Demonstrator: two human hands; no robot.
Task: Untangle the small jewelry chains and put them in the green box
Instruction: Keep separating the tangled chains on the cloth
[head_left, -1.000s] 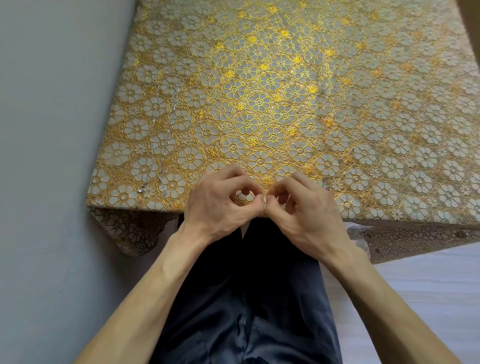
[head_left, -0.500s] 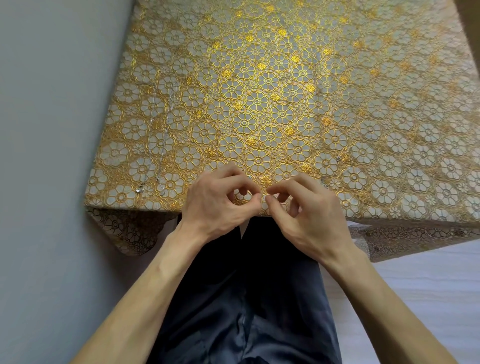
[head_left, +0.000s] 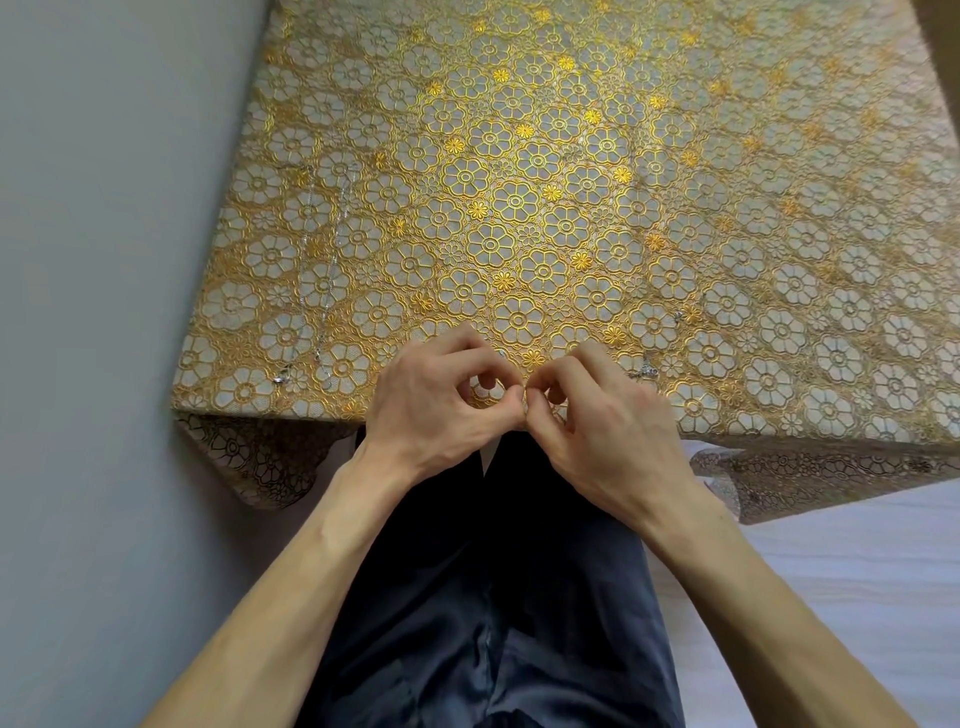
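Wall (head_left: 104, 234) shuts the left, chain (head_left: 332, 249) beside it; open tablecloth (head_left: 753, 156) ahead, right

No legible writing in view.
The gold flower-patterned cloth (head_left: 571, 208) over the worktop bears ornament only; the dark trousers (head_left: 493, 597) and the grey wall (head_left: 78, 260) carry no letters, numbers or brand marks.

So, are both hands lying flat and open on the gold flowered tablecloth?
No, the left hand and the right hand have curled fingers that pinch together at the near edge of the gold flowered tablecloth.
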